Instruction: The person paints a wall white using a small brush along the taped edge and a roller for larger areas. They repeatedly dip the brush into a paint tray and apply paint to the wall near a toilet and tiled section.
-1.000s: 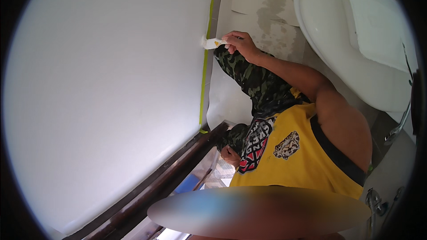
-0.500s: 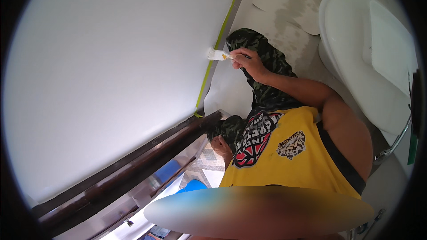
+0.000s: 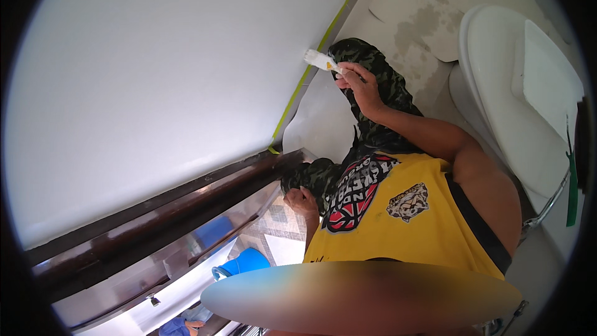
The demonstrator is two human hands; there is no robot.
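while right hand [image 3: 362,85] pinches flat white paintbrush [image 3: 321,60] by lime-green tape [image 3: 289,107], edging likely; next stroke needs steadiness; left hand [image 3: 301,201] grip unclear.

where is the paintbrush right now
In the head view's upper middle, the paintbrush is in the right hand, its bristles past the green tape, by the white wall.

Over the last second I've brought the white brush [image 3: 321,60] in my right grip [image 3: 362,85] nearer the corner end of the yellow-green tape [image 3: 296,96]. My left grip [image 3: 301,201] has moved out from my yellow shirt [image 3: 367,246], baring more wrist. A blue bucket [image 3: 246,262], someone's blue clothing [image 3: 174,328] and a green strip [image 3: 571,196] have entered my view.
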